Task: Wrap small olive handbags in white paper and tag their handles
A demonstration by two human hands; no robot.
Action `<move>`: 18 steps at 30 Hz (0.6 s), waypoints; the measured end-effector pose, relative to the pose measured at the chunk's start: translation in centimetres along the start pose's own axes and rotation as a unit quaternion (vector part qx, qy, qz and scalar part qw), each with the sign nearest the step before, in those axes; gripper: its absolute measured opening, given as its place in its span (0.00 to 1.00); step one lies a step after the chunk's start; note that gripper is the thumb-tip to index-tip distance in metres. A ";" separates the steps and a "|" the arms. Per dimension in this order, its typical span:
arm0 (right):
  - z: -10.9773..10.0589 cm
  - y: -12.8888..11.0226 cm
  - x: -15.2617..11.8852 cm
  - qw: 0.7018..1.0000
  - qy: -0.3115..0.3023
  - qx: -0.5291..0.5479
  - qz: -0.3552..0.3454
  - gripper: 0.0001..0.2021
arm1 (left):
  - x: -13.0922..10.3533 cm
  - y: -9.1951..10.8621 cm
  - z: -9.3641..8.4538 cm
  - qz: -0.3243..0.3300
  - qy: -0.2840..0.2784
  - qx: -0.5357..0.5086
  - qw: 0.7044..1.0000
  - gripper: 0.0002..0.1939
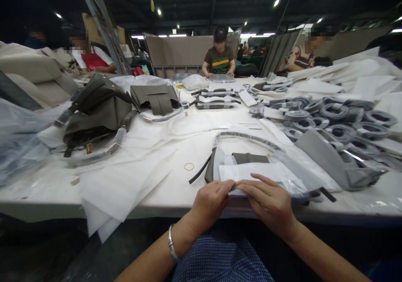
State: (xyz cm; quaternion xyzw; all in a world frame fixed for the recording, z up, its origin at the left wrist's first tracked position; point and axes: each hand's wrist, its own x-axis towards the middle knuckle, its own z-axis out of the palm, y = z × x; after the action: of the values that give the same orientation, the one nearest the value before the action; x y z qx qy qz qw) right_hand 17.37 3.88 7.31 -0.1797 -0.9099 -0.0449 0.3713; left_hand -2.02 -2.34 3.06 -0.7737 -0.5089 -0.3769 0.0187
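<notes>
Two bare hands of yours meet at the near edge of a white sheet [248,171]: your left hand [211,198], wearing a bracelet [171,242], pinches it between thumb and fingers, while your right hand [270,204] lies with its fingers stretched over that edge, one finger raised; whether its thumb grips from below, you cannot tell. Under the sheet is the bag [210,171], lying at the front of the table [176,194], its wrapped handle [248,137] arching away from you. A yellow band [189,166] lies to its left, and well to the left are loose sheets [125,181]. To its right, a grey piece [329,158] leans beside coiled straps [337,111]. Farther off on the left sit a dark bag [97,116] and, just beyond it, a second bag [155,100]; wrapped bundles [218,102] lie mid-table. Across the table, a person in a striped apron [220,63] has both hands on a clear packet [221,78], with more people to either side.
</notes>
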 end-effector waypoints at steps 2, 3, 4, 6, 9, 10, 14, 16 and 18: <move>0.1 0.2 0.1 1.000 -0.002 -0.004 0.002 0.15 | -0.2 0.0 0.1 0.004 0.016 -0.012 1.000 0.12; 0.2 0.2 0.1 1.000 -0.003 -0.005 0.006 0.14 | -0.2 0.0 0.3 0.009 0.026 -0.020 0.999 0.12; 0.3 0.3 0.1 1.000 -0.004 -0.005 0.011 0.14 | -0.3 -0.1 0.4 0.014 0.037 -0.027 0.999 0.11; 0.8 0.5 0.2 1.000 -0.005 -0.002 0.028 0.14 | -0.3 -0.2 0.6 0.018 0.055 -0.039 0.998 0.10; 1.8 0.7 0.6 0.996 -0.003 0.008 0.087 0.12 | -0.3 -0.5 0.7 0.009 0.054 -0.046 0.997 0.08; 2.1 0.8 0.8 0.993 -0.003 0.011 0.118 0.10 | -0.3 -0.6 0.7 0.004 0.049 -0.049 0.998 0.08; 2.6 1.2 1.8 0.973 -0.033 0.029 0.228 0.05 | -0.3 -0.7 0.7 -0.004 0.042 -0.073 0.996 0.15; 2.5 1.6 2.3 0.964 -0.063 0.044 0.253 0.05 | -0.3 -0.7 0.6 -0.006 0.041 -0.082 0.996 0.19; 2.3 2.0 2.7 0.957 -0.094 0.055 0.267 0.05 | -0.4 -0.6 0.5 -0.011 0.034 -0.090 0.995 0.22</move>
State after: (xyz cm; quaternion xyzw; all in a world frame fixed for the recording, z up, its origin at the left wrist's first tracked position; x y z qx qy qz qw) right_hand 14.80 6.97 7.45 -0.3989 -0.8607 0.1232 0.2914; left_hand -2.34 -2.15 2.23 -0.7533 -0.4808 -0.4472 -0.0382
